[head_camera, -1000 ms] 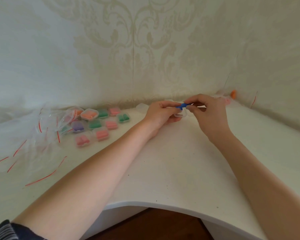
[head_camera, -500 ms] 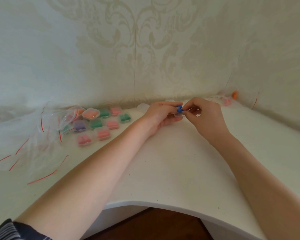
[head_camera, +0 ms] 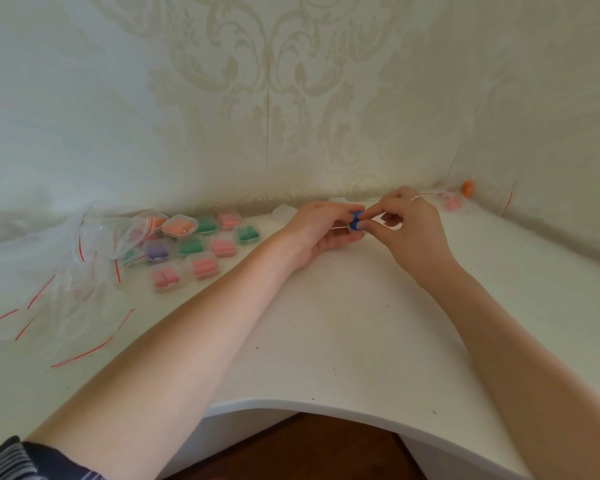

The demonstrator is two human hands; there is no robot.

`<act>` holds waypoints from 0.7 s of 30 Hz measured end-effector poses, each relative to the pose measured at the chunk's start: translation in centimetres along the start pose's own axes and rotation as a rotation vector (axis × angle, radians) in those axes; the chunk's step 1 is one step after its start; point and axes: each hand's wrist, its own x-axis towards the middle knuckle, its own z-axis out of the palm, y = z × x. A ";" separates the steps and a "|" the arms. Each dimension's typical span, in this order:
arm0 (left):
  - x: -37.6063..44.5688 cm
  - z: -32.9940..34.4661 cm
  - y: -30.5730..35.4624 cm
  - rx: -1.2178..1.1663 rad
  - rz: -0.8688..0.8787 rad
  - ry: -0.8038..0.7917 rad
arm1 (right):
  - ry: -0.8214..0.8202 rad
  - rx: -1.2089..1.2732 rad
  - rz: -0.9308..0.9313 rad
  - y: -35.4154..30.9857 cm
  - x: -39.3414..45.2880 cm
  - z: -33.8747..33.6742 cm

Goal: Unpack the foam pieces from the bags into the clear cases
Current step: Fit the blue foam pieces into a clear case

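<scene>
Two hands meet near the back of the white tabletop point(head_camera: 326, 323), sharing one grip on a blue foam piece point(head_camera: 355, 220). The left hand point(head_camera: 321, 230) curls round a small clear case point(head_camera: 353, 229) under it; the right hand point(head_camera: 413, 226) pinches the foam from the other side. Left of the grip lie filled clear cases point(head_camera: 201, 249), then empty bags point(head_camera: 49, 271).
</scene>
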 end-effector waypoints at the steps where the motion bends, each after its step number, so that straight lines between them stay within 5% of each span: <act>1: 0.0 0.0 0.0 0.000 0.003 0.004 | 0.028 0.028 0.010 0.0 0.0 0.0; 7: 0.3 0.1 -0.1 -0.036 -0.011 0.058 | 0.279 0.167 0.180 0.5 0.3 -0.6; 16: 0.5 0.1 -0.1 -0.087 0.020 0.058 | 0.178 0.565 0.201 -0.8 -0.2 -0.1; 21: 0.3 -0.3 -0.9 0.045 0.104 -0.015 | 0.045 0.571 0.229 -0.8 -0.4 0.6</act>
